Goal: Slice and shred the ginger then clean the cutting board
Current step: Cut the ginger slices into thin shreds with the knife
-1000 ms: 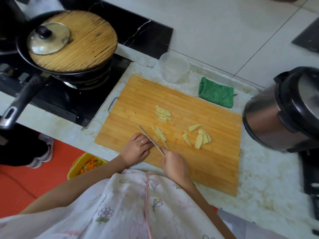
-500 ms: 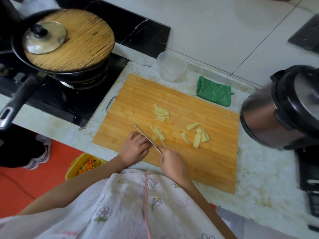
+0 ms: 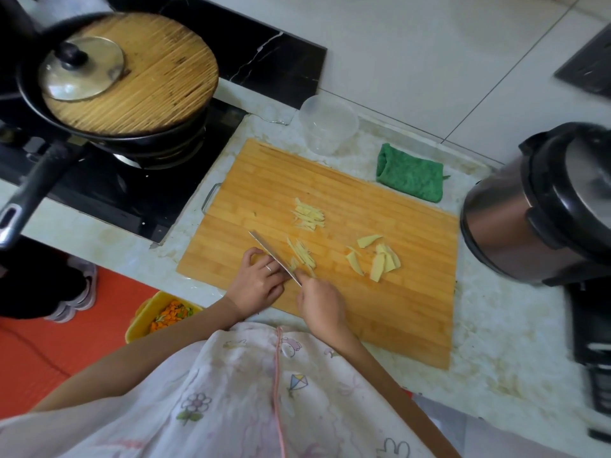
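cutting board [image 3: 396,312]: a rectangular slab of striped bamboo with a metal handle on its left end, lying flat on the mottled pale marble table [image 3: 515,345].
knife [image 3: 275,258]: a narrow steel blade, edge down on the board near its front edge, the tip pointing away and to the left.
right hand [image 3: 321,306]: fingers wrapped round the knife's handle, which was hidden inside the fist.
left hand [image 3: 258,285]: resting on the board just left of the blade, fingers curled under, a ring on one of them; I could not tell whether any ginger lay beneath them.
ginger shreds [image 3: 303,254]: thin pale-yellow sticks lying just right of the blade, with a second loose heap farther back near the board's middle.
ginger slices [image 3: 378,261]: flat, pointed yellow slivers overlapping to the right of the shreds, well apart from the knife.
cloth [image 3: 411,176]: a folded green towelling square at the board's far edge.
tub [image 3: 328,127]: a clear round plastic one, behind the board.
pan [image 3: 49,180]: black, long-handled, on the black hob [image 3: 109,196], covered by a round slatted bamboo mat [image 3: 158,81] with a small glass lid [image 3: 82,69] on top.
cooker [image 3: 529,213]: a rounded brushed-steel body with a black lid, right of the board.
bin [image 3: 142,317]: yellow, on the floor, holding orange and green scraps.
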{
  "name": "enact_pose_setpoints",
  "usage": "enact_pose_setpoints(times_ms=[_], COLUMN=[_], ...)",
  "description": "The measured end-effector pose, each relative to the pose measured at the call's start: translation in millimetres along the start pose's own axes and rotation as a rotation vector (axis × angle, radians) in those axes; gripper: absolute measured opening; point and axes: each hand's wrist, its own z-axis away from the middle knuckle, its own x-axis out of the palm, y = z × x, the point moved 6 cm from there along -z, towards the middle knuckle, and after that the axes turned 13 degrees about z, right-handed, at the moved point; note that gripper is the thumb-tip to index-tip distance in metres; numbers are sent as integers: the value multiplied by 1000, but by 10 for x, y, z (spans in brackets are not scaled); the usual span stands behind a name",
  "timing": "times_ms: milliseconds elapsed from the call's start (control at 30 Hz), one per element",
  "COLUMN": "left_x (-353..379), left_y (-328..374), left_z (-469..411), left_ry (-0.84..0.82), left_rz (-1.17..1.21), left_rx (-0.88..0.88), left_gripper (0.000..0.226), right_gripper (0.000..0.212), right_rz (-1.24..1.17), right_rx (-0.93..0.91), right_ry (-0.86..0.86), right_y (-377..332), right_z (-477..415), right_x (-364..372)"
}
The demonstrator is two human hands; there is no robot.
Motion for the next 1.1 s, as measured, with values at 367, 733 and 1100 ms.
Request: enact_pose_setpoints(times_ms=[367,733,1100], left_x=[137,382,357], left_y=[-95,123,-162], left_z=[-255,-689,-992], left_ry=[-249,-422,-505], left_rz=[-85,33,-34], left_rx=[-141,250,312], left_gripper=[46,34,23], right_gripper=[19,21,14], right_rz=[-583,-928,-941], right_rx=[210,568,624], right_ry=[160,384,342], right_y=[651,1137,1202], right_z=[-107,316,423], right_x=[-197,31,130])
